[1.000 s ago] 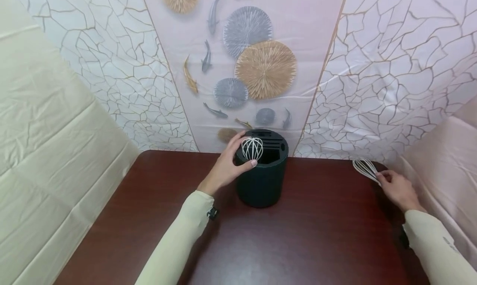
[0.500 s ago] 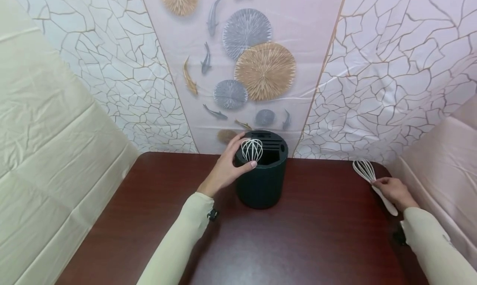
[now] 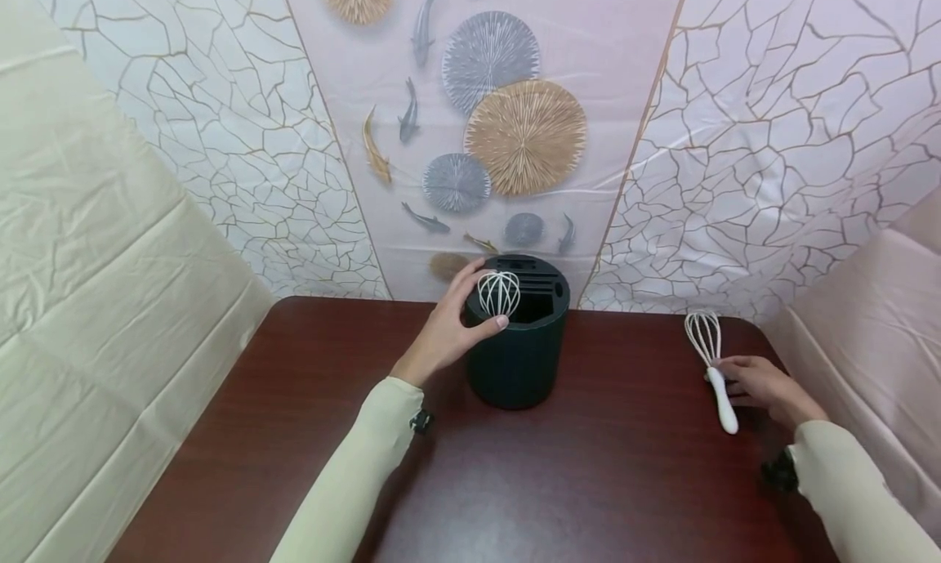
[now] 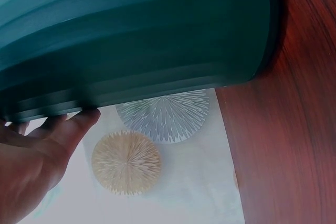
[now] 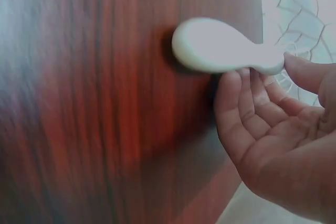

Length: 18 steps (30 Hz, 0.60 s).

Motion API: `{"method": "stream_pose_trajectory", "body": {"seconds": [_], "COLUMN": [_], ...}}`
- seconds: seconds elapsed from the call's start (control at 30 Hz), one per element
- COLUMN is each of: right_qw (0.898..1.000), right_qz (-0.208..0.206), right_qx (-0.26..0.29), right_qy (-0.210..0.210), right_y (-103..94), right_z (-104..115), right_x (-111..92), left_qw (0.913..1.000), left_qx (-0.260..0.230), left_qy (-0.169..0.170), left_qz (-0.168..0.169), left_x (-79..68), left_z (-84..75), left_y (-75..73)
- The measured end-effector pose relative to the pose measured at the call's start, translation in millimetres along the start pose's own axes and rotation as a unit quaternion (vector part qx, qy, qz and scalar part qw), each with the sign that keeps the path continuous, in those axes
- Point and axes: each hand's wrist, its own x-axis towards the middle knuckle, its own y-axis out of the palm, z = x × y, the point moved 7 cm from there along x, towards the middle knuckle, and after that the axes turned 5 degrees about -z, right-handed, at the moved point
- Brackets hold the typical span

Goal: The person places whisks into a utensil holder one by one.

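Note:
A dark green utensil holder (image 3: 515, 367) with a slotted top stands near the table's back edge. My left hand (image 3: 444, 326) grips its rim on the left side, thumb at the front and fingers toward the back. Beside the thumb, the wire head of a whisk (image 3: 499, 293) pokes out of the holder; its handle is hidden inside. On the right, my right hand (image 3: 764, 387) pinches a second whisk (image 3: 722, 399) at the neck between thumb and fingers. This whisk's white handle (image 5: 215, 45) points toward me, close over the table, and its wires point to the back.
The dark red-brown table (image 3: 588, 481) ends at a patterned backdrop (image 3: 742, 179) just behind the holder. Pale cloth (image 3: 110, 301) hangs along the left side, and more cloth (image 3: 875, 326) closes in near the right hand.
My right hand has moved left with the second whisk, bringing it away from the right-hand cloth. The whisk has turned, and its handle now shows. My left hand has stayed on the holder.

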Motion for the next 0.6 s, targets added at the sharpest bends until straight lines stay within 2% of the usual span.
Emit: {"method": "stream_pose_trajectory", "body": {"seconds": [0.23,0.47,0.6], "right_qw": [0.996,0.98,0.976], "right_qz": [0.029,0.061,0.064], "right_qx": [0.08,0.187,0.202], "right_qy": [-0.015,-0.024,-0.041], "right_y": [23.2,45.1,53.2], "right_z": [9,21,30], "right_x": [-7,-10,-11], "left_qw": [1.0,1.0,1.0], "left_qx": [0.003,0.005,0.003], "left_qy": [0.006,0.006,0.0], "left_qz": [0.0,-0.001,0.001], "left_x": [0.7,-0.3,-0.5], "left_z": [0.4,-1.0,-0.7], "left_y": [-0.4,-1.3,-0.8]}}
